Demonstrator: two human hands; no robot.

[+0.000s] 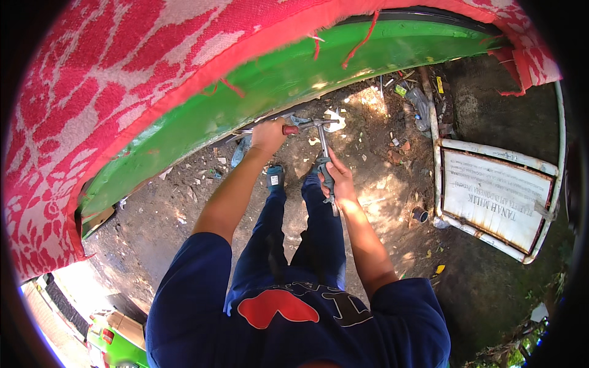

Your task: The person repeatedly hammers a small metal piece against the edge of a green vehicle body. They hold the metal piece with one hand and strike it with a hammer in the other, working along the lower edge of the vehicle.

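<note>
Closed round a red-handled tool is my left hand, beside the lower edge of a green painted panel. The tool's thin shaft seems to run out left of the fist toward that edge; its tip is unclear, so I cannot tell a chisel from a screwdriver. To the right, my right hand grips a hammer with a metal shaft and a grey-green grip. Its head lies close by the butt of the red handle; whether they touch I cannot make out.
A red and white patterned cloth drapes over the green panel. At right stands a white sign board in a rusty pipe frame. Litter, a plastic bag and a dark can lie on the dirt ground. A green vehicle shows lower left.
</note>
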